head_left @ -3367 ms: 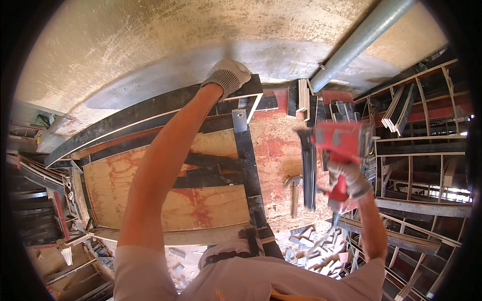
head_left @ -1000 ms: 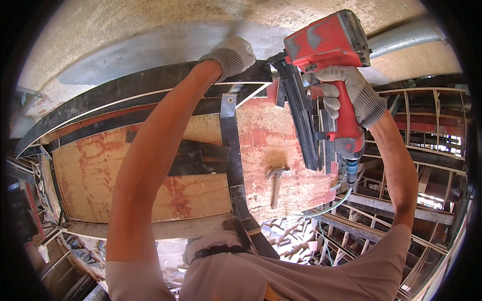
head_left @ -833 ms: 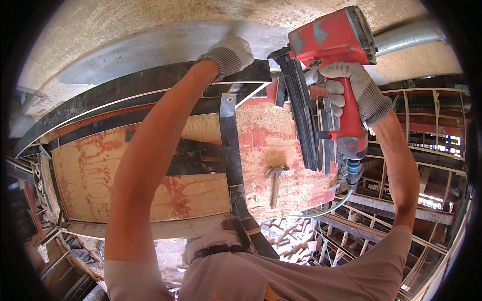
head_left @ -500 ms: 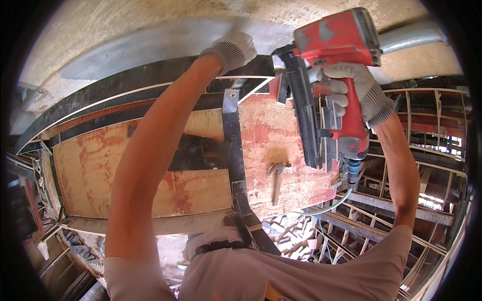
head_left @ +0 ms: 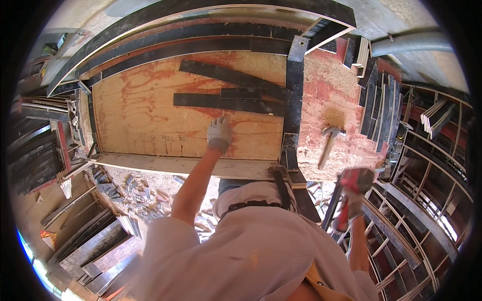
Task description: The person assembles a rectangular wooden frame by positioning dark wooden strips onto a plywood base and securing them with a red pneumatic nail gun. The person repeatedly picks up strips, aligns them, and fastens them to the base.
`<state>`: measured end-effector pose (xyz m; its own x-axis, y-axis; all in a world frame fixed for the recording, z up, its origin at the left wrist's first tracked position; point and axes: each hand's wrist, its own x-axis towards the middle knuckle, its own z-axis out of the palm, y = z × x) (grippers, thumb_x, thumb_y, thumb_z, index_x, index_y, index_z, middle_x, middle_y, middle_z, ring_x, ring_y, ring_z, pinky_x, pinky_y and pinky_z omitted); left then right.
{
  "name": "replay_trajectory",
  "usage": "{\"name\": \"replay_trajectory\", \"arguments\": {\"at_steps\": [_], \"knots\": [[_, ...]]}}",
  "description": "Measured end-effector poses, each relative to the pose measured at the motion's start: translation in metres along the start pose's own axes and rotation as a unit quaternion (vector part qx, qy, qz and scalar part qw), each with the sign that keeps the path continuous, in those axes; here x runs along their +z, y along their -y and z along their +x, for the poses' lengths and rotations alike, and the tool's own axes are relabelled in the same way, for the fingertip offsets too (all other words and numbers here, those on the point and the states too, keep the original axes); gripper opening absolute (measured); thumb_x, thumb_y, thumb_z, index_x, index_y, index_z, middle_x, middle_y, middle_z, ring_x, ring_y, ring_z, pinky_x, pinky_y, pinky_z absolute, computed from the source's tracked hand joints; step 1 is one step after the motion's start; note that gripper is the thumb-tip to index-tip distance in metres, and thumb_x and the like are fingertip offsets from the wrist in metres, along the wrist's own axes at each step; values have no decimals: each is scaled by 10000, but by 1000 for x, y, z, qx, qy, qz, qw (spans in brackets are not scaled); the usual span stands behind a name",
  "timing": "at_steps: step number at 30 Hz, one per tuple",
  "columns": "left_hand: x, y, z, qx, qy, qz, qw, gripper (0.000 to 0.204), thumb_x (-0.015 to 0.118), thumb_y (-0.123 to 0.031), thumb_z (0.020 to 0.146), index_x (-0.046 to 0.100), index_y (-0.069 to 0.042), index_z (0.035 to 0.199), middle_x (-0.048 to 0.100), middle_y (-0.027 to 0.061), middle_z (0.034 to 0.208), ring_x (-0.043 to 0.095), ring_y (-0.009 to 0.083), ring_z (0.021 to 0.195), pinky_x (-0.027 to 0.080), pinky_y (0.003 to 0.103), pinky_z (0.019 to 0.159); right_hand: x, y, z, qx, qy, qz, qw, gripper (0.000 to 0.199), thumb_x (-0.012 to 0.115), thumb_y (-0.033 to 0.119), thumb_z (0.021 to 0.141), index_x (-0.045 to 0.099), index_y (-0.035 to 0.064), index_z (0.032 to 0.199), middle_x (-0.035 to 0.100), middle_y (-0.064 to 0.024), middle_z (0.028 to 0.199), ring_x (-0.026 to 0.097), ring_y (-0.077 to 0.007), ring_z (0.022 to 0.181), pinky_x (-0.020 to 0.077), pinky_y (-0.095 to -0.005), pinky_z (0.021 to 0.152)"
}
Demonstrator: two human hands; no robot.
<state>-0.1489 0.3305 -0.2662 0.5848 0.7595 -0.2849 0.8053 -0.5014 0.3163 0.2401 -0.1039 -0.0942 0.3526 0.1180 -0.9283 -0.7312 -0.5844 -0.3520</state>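
My left hand point(head_left: 219, 134), in a pale knit glove, is over the worn plywood board point(head_left: 145, 120), nothing held, fingers loosely extended. Beyond it lie dark wooden strips point(head_left: 201, 100), two of them long and slightly spread apart, with a short piece between them. My right hand point(head_left: 354, 206), also gloved, grips a red nail gun point(head_left: 357, 181) low at my right side; motion blurs the tool. A claw hammer point(head_left: 326, 150) rests on the red-stained board right of the dark crosspiece point(head_left: 294, 85).
A long curved dark frame point(head_left: 201, 11) spans the far side. Stacked dark strips point(head_left: 376, 110) stand at the right, beside slatted wooden frames point(head_left: 427, 170). A grey pipe point(head_left: 411, 44) runs at the far right. Wood offcuts point(head_left: 145, 193) litter the floor below the bench.
My left hand has left the far curved frame and come back over the plywood. The nail gun, in my right hand, has swung down from the far right to my side.
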Motion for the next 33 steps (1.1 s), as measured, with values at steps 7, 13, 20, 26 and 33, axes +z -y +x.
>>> {"name": "replay_trajectory", "arguments": {"at_steps": [7, 13, 20, 26, 33], "knots": [[-15, -12, 93, 46, -148, 141, 978, 548, 674, -210, 871, 526, -53, 1375, 521, 143, 1440, 468, 342, 1338, 411, 467, 1081, 56, -218, -86, 47, -42, 40, 997, 355, 710, 263, 911, 611, 61, 1185, 573, -23, 814, 566, -181, 688, 487, -324, 628], [-53, -31, 109, -26, 125, 0, 992, 428, 741, -286, 828, 688, -139, 1227, 717, 131, 1083, 693, 277, 1048, 551, 407, 901, 155, -292, -165, -14, -62, 111, 992, 421, 741, 272, 894, 597, 56, 1225, 606, -49, 919, 597, -213, 794, 501, -345, 710], [-124, -136, 103, -16, 298, -667, 683, 189, 650, -149, 940, 636, -24, 1081, 692, 86, 972, 716, 252, 854, 626, 444, 784, 243, -234, -193, -207, -29, 89, 974, 501, 777, 281, 874, 581, 50, 1273, 645, -79, 1042, 633, -251, 917, 518, -369, 806], [-200, -247, 157, 92, 272, -688, 666, 240, 554, -127, 1015, 569, 40, 1187, 672, 178, 1114, 700, 327, 1015, 632, 497, 851, 265, -110, -93, -639, -230, -384, 625, 539, 780, 263, 878, 546, 48, 1314, 631, -95, 1133, 601, -288, 1052, 481, -393, 919], [-214, -303, 182, 59, 226, -688, 687, 240, 577, -120, 1000, 580, 46, 1174, 702, 152, 1050, 731, 311, 913, 664, 431, 712, 313, 33, -56, -270, 113, 225, 929, 178, 650, 204, 948, 617, 77, 828, 460, 21, 598, 462, -111, 503, 402, -278, 499]]}}
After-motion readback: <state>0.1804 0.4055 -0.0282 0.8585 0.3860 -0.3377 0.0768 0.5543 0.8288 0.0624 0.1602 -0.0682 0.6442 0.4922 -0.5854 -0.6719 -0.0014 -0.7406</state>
